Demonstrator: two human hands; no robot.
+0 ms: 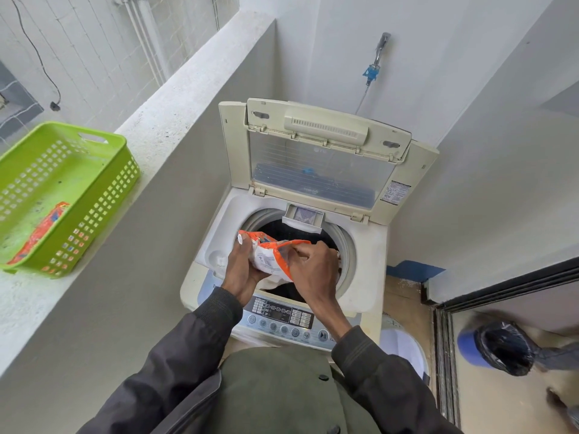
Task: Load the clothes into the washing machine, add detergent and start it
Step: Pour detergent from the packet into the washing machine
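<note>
A cream top-loading washing machine [366,264] stands in the corner with its lid [316,158] raised. Dark clothes [282,291] lie in the drum. At the drum's back rim the small detergent drawer [303,218] is pulled out. Over the drum I hold an orange and white detergent packet [271,256]. My left hand [241,270] grips its left side from below. My right hand [313,270] pinches the packet's top edge. The control panel [282,321] lies just below my wrists.
A green plastic basket [103,195] sits on the concrete ledge at left, with another orange packet [40,233] inside. A tap [380,48] with a hose is on the back wall. A blue bin [495,346] with a black liner stands beyond the door track at right.
</note>
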